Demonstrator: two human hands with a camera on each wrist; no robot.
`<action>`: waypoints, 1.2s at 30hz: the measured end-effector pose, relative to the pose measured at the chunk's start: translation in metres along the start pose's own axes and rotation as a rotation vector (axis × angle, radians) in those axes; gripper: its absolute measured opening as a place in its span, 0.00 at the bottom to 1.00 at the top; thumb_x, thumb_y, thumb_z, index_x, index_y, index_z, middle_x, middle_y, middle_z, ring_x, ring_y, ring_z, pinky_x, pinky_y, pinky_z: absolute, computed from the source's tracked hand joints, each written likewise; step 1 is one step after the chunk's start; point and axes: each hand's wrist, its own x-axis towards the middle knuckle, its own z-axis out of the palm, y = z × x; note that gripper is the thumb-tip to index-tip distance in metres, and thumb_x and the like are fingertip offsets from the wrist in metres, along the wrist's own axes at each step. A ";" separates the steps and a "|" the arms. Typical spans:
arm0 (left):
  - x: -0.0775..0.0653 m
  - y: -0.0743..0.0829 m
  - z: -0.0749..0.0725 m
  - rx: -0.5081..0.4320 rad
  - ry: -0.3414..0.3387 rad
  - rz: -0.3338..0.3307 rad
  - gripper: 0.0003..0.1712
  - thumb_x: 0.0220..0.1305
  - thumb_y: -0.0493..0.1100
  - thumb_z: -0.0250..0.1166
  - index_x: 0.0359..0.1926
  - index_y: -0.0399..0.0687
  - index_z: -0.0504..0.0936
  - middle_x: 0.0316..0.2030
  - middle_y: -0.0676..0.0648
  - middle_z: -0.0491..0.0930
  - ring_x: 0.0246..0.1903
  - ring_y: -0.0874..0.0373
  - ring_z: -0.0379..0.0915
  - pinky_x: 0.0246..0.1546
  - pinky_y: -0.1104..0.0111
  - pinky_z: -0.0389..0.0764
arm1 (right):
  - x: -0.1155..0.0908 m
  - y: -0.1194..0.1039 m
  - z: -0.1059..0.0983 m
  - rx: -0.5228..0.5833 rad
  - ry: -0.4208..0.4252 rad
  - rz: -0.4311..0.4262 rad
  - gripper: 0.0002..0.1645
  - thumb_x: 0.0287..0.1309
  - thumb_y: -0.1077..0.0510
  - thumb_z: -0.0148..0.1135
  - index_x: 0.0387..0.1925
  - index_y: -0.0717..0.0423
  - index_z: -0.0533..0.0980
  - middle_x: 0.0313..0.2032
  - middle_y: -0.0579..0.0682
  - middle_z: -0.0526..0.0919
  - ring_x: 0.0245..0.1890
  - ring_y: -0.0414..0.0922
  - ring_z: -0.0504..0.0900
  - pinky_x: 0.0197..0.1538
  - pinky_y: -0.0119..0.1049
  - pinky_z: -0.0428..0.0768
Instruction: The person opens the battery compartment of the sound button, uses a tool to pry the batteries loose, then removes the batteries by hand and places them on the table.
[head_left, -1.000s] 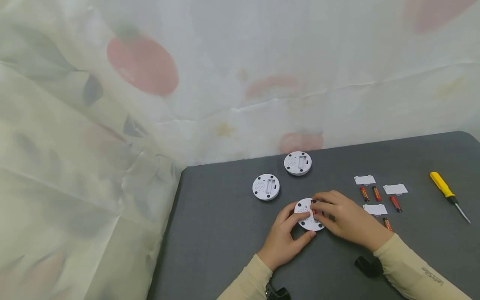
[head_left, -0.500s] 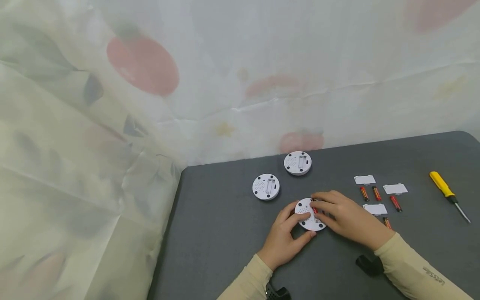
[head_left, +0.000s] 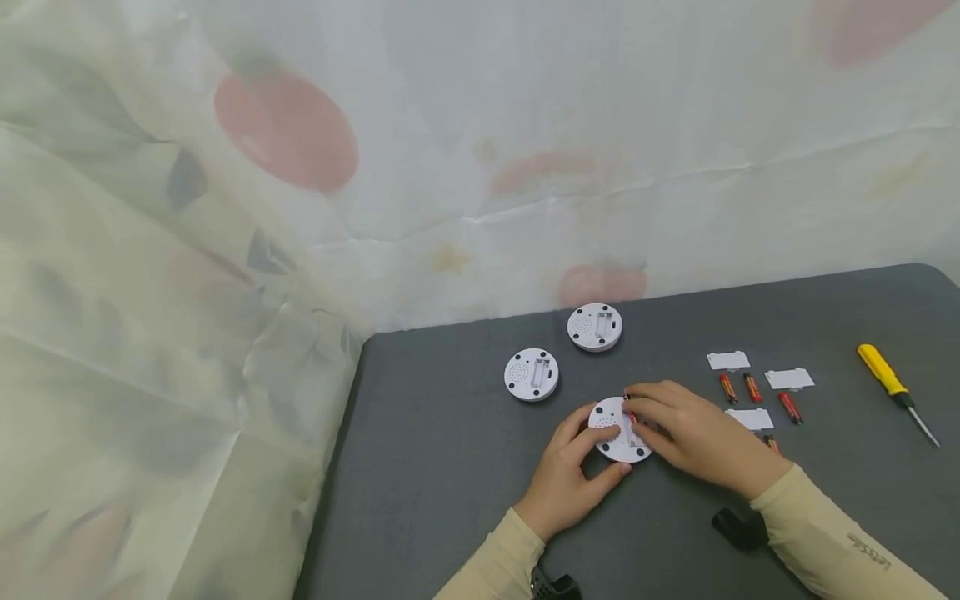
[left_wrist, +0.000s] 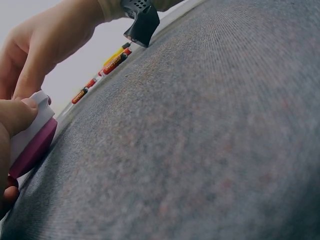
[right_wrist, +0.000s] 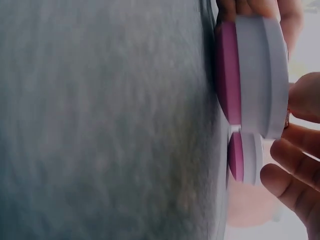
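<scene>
A round white device (head_left: 624, 450) with a magenta lower part lies battery side up on the dark table. My left hand (head_left: 567, 479) grips its rim from the left, thumb at the near edge and index finger on top. My right hand (head_left: 693, 435) reaches over from the right and pinches a red battery (head_left: 632, 417) at the device's battery slot, fingers partly hiding both. In the right wrist view, the battery's end (right_wrist: 287, 119) shows between fingertips and the white face. The left wrist view shows the left thumb on the device's white edge (left_wrist: 30, 137).
Two similar devices (head_left: 532, 375) (head_left: 595, 326), with open battery slots, stand farther back. To the right lie white covers (head_left: 727, 360) (head_left: 790, 379) (head_left: 750, 418) and several red batteries (head_left: 791, 407). A yellow-handled screwdriver (head_left: 885, 370) lies far right. A patterned curtain (head_left: 465, 167) hangs behind the table.
My right fingers have shifted very slightly to the right over the slot with the battery. The left hand keeps its grip on the device.
</scene>
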 end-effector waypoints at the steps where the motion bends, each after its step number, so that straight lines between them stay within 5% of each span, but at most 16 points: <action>1: 0.000 0.000 0.000 0.000 0.000 0.001 0.26 0.71 0.50 0.77 0.67 0.54 0.84 0.77 0.51 0.69 0.76 0.56 0.64 0.75 0.58 0.70 | 0.000 0.001 -0.001 -0.003 0.000 0.009 0.29 0.51 0.66 0.83 0.57 0.59 0.86 0.59 0.55 0.86 0.57 0.52 0.85 0.52 0.52 0.86; 14: 0.001 0.001 0.000 0.007 0.027 0.028 0.25 0.71 0.49 0.78 0.65 0.54 0.85 0.74 0.49 0.71 0.74 0.56 0.68 0.73 0.59 0.72 | -0.018 0.015 -0.035 -0.049 0.015 0.134 0.31 0.51 0.66 0.82 0.59 0.57 0.85 0.59 0.52 0.87 0.58 0.52 0.85 0.61 0.39 0.75; 20: 0.000 0.002 0.000 0.007 0.026 0.011 0.25 0.70 0.50 0.78 0.65 0.54 0.85 0.74 0.50 0.71 0.74 0.56 0.67 0.73 0.59 0.71 | -0.030 0.026 -0.054 -0.098 0.016 0.161 0.34 0.50 0.67 0.82 0.62 0.58 0.84 0.58 0.53 0.88 0.56 0.53 0.86 0.57 0.42 0.77; 31: -0.001 0.002 0.001 0.033 0.060 0.048 0.26 0.68 0.49 0.80 0.64 0.54 0.85 0.73 0.48 0.72 0.73 0.55 0.69 0.73 0.60 0.72 | -0.069 0.051 -0.079 -0.160 0.042 0.239 0.36 0.41 0.70 0.84 0.58 0.60 0.85 0.55 0.56 0.88 0.52 0.52 0.82 0.55 0.25 0.69; 36: -0.001 0.002 0.001 0.031 0.054 0.040 0.26 0.69 0.49 0.79 0.65 0.54 0.85 0.74 0.48 0.72 0.73 0.55 0.69 0.73 0.59 0.72 | -0.086 0.060 -0.085 -0.222 0.011 0.307 0.36 0.39 0.71 0.85 0.56 0.63 0.85 0.55 0.61 0.88 0.51 0.58 0.84 0.53 0.42 0.75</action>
